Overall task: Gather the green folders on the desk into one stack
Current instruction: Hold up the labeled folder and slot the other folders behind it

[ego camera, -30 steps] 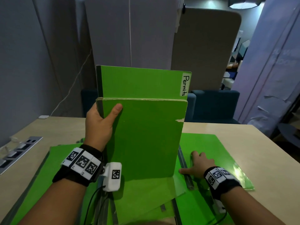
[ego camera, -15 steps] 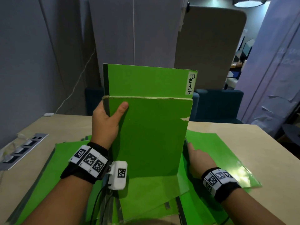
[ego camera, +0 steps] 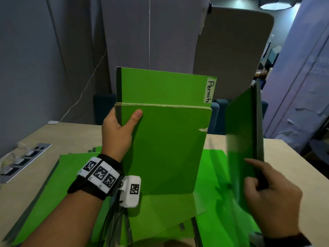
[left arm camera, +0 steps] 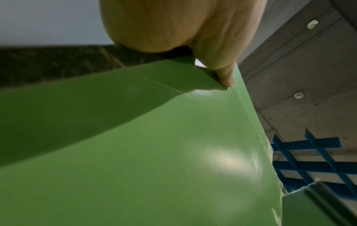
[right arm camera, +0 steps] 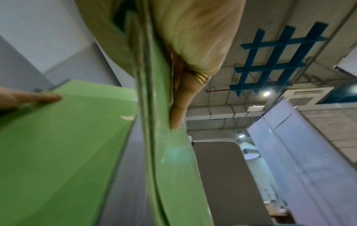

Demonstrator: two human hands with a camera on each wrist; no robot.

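Left hand (ego camera: 116, 134) grips two green folders stood upright on their bottom edges on the desk (ego camera: 67, 136), thumb across the front face, the other fingers behind and out of sight. Front folder (ego camera: 165, 150): long axis vertical, dark spine on the left under the hand, top edge frayed, a small tear on its right edge. Folder labelled "Permits" (ego camera: 160, 88) stands directly behind it and rises above it; label runs vertically at its top right corner. Both faces turned toward the wearer.

Right hand (ego camera: 272, 202) holds a third green folder (ego camera: 240, 139) just to the right of the standing pair, apart from them. It is lifted off the desk, long axis near vertical with the top tilted slightly rightward, dark spine edge on the right side. It is motion-blurred. Thumb lies on the near face; the right wrist view shows a finger (right arm camera: 178, 107) with a ring pressed flat along the far face, so the hand pinches it near the lower end.

More green folders lie flat on the desk: one at left (ego camera: 53, 184) under the left forearm, one at right (ego camera: 215, 175) beneath the lifted folder, and overlapping sheets in front (ego camera: 160, 216) of the standing pair, long axes roughly running away from the wearer.

Power socket strip (ego camera: 23, 161) set in the desk at far left.
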